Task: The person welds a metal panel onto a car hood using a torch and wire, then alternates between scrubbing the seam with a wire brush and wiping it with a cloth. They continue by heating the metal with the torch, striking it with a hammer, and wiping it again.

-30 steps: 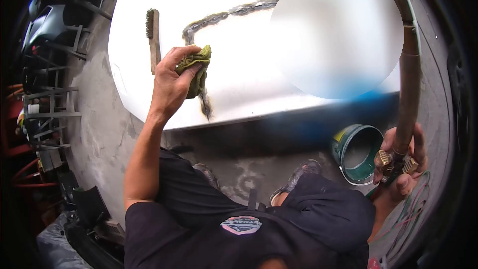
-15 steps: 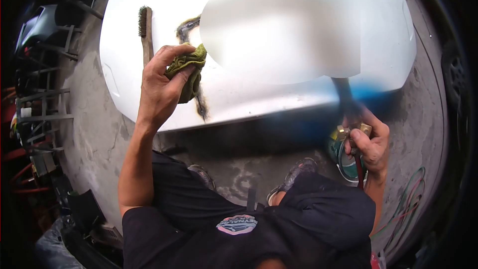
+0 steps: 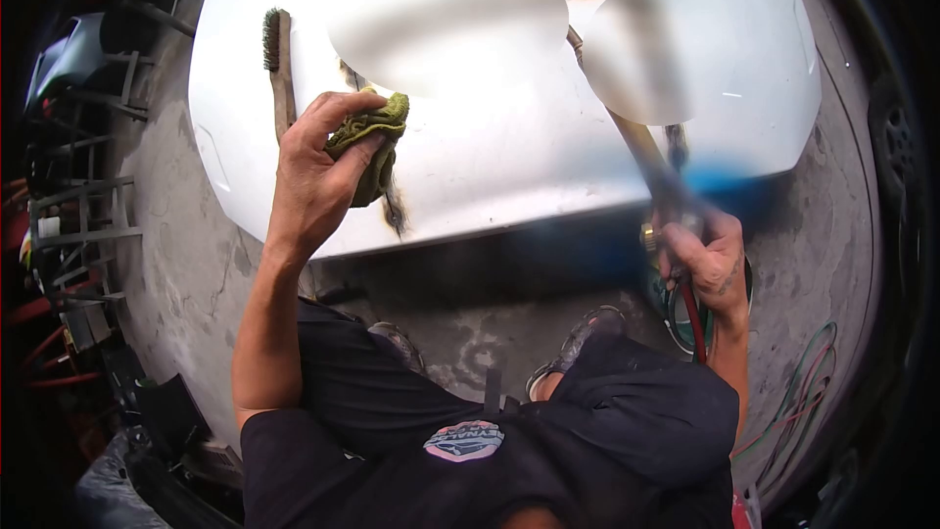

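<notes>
Here, my right hand (image 3: pixel 707 253) grips a long, brass-knobbed metal torch (image 3: pixel 636 143) slanting forward-left from my fist over a white panel (image 3: pixel 499 162), while my left hand (image 3: pixel 318 157) pinches a crumpled green cloth (image 3: pixel 383 163).

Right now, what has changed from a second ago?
The right hand has moved left, swinging the metal tube it holds from the white panel's right edge to over its surface. Nothing was let go. The left hand still holds the green cloth; the wooden brush still lies on the panel.
</notes>
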A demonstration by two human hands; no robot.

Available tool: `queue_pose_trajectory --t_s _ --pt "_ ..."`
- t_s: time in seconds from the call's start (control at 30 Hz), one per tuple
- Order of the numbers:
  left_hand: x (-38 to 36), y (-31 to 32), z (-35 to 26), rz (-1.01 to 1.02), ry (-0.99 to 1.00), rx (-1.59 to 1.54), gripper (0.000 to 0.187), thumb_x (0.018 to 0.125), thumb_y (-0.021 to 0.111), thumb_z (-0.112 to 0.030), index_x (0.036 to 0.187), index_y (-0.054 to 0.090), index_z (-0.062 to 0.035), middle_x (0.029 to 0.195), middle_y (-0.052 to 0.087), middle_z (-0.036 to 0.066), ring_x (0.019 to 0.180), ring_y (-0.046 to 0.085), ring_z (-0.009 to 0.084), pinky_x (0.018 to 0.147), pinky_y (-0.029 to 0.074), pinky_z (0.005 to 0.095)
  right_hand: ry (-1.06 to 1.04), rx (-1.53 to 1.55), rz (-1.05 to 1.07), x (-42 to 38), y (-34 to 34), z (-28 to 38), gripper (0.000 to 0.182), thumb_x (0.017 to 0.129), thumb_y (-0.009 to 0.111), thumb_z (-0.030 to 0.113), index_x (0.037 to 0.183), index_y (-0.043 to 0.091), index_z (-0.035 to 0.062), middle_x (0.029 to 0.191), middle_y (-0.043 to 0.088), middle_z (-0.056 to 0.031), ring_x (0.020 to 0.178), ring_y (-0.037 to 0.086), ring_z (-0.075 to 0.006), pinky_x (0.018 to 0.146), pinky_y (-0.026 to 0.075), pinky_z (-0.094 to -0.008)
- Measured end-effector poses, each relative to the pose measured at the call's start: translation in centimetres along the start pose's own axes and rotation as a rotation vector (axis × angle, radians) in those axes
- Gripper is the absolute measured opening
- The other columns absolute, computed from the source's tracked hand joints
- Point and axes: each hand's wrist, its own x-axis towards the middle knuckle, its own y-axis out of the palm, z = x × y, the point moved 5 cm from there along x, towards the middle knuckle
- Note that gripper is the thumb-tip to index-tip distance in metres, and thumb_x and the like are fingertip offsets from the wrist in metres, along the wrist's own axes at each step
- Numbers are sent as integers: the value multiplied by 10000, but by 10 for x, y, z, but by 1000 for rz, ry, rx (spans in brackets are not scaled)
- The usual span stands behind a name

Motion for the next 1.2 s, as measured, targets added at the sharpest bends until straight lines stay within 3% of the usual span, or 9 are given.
queue_pose_trajectory --t_s 1.2 --pt "5 5 11 29 -19 25 252 924 653 23 1173 693 10 1117 678 115 1038 701 217 927 586 349 39 -15 -1 1 1 1 565 919 645 74 1471 548 0 909 655 -67 589 592 -78 519 473 -224"
